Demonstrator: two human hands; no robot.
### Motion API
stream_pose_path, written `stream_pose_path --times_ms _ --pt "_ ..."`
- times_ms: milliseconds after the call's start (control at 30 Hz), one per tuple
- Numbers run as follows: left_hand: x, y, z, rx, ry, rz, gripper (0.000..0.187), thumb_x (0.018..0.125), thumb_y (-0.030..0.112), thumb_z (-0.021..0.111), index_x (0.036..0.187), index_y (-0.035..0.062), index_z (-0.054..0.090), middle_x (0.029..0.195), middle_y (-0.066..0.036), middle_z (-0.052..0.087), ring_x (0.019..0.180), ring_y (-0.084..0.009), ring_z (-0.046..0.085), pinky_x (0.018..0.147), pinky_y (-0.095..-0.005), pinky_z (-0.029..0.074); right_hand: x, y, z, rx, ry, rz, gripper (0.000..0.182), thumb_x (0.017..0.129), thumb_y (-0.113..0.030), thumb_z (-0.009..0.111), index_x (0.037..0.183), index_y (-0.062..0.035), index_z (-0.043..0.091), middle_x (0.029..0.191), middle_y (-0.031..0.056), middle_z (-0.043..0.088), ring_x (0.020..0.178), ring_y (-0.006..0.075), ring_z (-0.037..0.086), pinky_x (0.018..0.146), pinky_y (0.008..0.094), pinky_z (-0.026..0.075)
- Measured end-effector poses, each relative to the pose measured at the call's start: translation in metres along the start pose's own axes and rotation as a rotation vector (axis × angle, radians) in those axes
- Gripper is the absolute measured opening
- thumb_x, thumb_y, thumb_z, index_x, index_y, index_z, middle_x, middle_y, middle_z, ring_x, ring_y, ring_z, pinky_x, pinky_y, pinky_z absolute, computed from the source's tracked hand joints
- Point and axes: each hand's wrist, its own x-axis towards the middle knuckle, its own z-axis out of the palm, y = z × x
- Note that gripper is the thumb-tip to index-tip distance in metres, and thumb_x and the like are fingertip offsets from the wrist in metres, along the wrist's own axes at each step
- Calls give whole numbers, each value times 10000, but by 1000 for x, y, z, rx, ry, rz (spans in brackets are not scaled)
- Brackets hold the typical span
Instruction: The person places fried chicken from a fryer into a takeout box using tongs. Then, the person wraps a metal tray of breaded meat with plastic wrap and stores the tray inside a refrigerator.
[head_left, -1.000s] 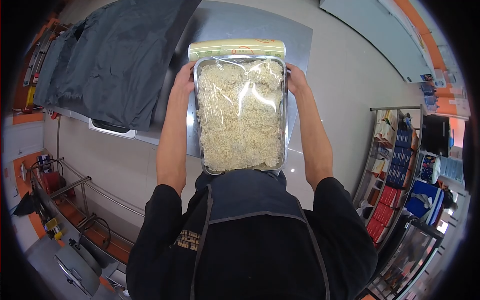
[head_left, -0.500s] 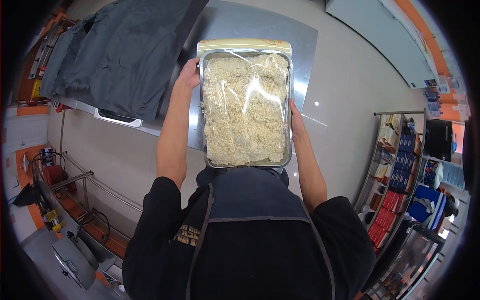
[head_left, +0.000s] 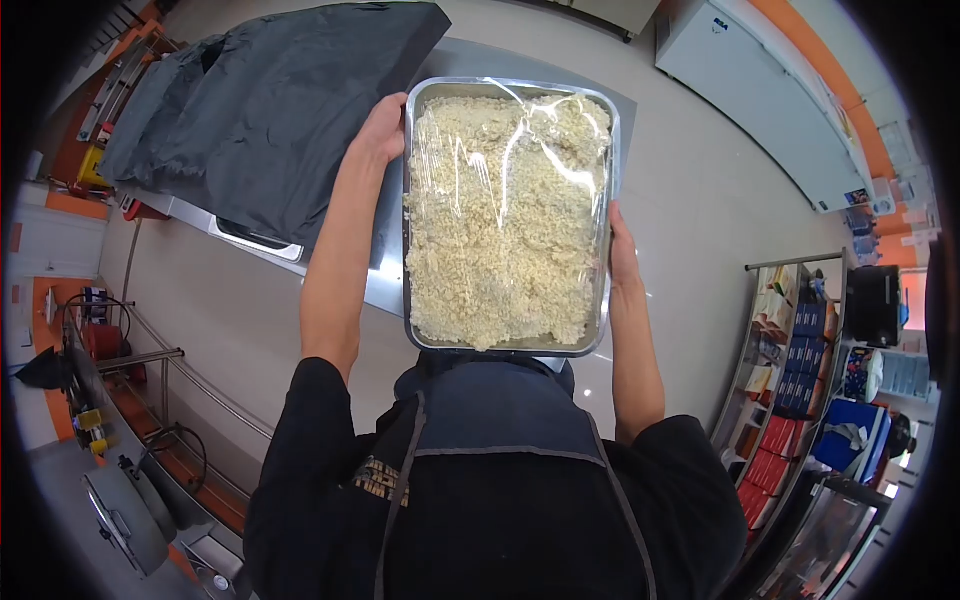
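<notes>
A rectangular metal tray (head_left: 413,300) is held up in front of my body, full of pale, crumbly, grain-like food (head_left: 500,240). Clear plastic film with bright glare covers the food. My left hand (head_left: 382,128) grips the upper left side of the tray, its fingers partly hidden by the edge. Against the right side, my right hand (head_left: 622,245) holds the tray, with the fingers mostly hidden beneath it. The steel table (head_left: 470,58) shows behind and below the tray.
Dark grey sheeting (head_left: 270,100) covers the table's left part, over a metal pan (head_left: 255,240). A white chest freezer (head_left: 760,100) stands at the upper right. Shelves with boxes (head_left: 800,350) are on the right; metal rails (head_left: 215,380) run at the left.
The tray has come up closer to the camera with both hands and looks larger. The patterned roll seen behind its far edge is no longer visible.
</notes>
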Motion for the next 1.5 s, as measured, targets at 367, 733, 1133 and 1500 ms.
stream_pose_path --times_ms 367,733,1133,1500 --pt "-92 79 58 223 -130 209 375 959 323 360 949 44 610 865 -51 636 745 -125 588 740 -287 490 -65 -58 55 -18 35 -141 422 926 -382 439 1126 -21 525 952 88 609 755 126 612 625 249 516" --pt "-99 46 49 65 -138 137 550 935 497 313 1037 30 585 962 -90 629 817 -152 603 773 -303 494 -76 -66 72 -81 12 -100 414 930 -382 440 1122 -23 516 879 59 603 653 101 598 551 231 511" --pt "-123 -15 23 -150 -83 93 679 891 584 322 1178 -1 512 1119 -160 570 952 -235 583 839 -348 476 -60 -46 52 2 31 75 411 931 -369 443 1133 -23 535 876 56 620 651 100 598 538 222 487" --pt "-165 36 87 -11 -51 166 710 893 576 330 1292 -9 385 1196 -175 515 1033 -253 553 862 -361 470 -65 -93 76 -186 -33 -129 436 932 -392 434 1100 -17 583 987 87 629 785 114 612 699 241 495"
